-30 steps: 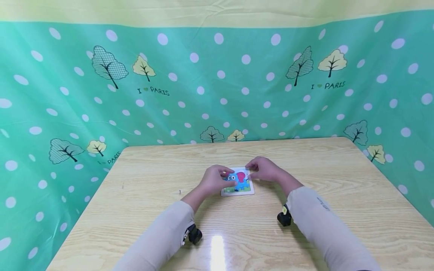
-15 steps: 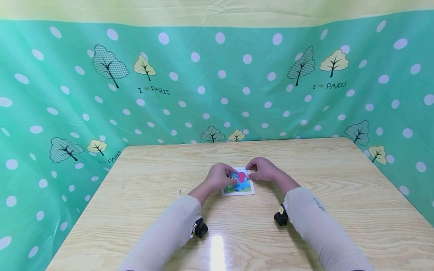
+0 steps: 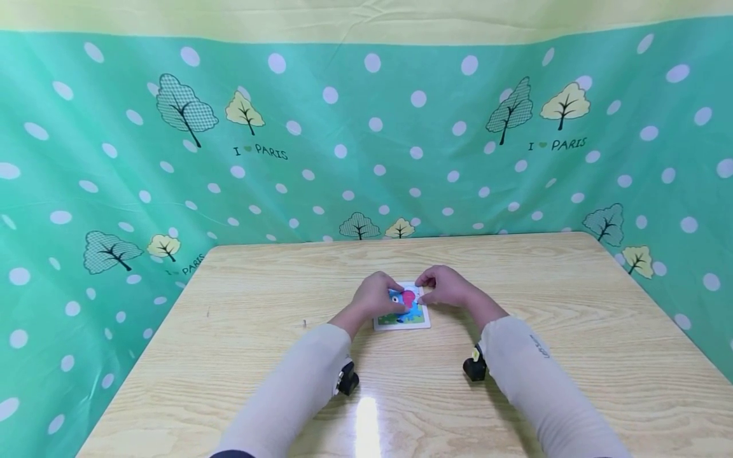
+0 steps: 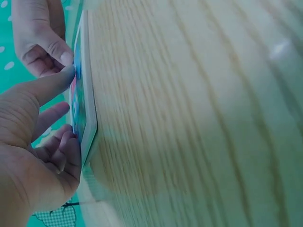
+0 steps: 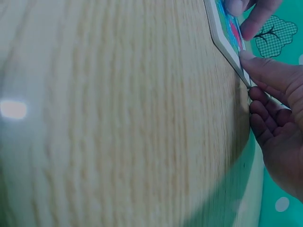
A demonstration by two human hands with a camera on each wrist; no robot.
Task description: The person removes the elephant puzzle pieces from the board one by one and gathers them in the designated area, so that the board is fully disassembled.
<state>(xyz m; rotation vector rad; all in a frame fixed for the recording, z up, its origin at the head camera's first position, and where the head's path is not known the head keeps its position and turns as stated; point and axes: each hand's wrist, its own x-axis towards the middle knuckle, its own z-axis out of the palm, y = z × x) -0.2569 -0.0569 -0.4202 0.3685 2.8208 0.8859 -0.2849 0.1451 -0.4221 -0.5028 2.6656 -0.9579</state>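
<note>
A small picture puzzle (image 3: pixel 403 327) with a white border lies flat on the wooden table; a blue elephant with a pink-red ear shows on it. My left hand (image 3: pixel 375 296) reaches over its left side, with thumb and fingers spread across the picture. In the left wrist view, the left thumb (image 4: pixel 64 77) touches the picture close to the right hand. My right hand (image 3: pixel 449 286) holds the puzzle by its right edge. The right thumb (image 5: pixel 260 66) lies on the border, and the other fingers curl beside the edge. Part of the picture is hidden under my left hand.
The pale wooden table (image 3: pixel 258 286) extends around the puzzle on every side. A tiny dark speck (image 3: pixel 305 324) lies left of the puzzle. Behind the table hangs a green dotted curtain (image 3: pixel 366 178) with printed trees.
My left hand has slid to the right across the picture, toward the right hand. The right hand and the puzzle have stayed almost still.
</note>
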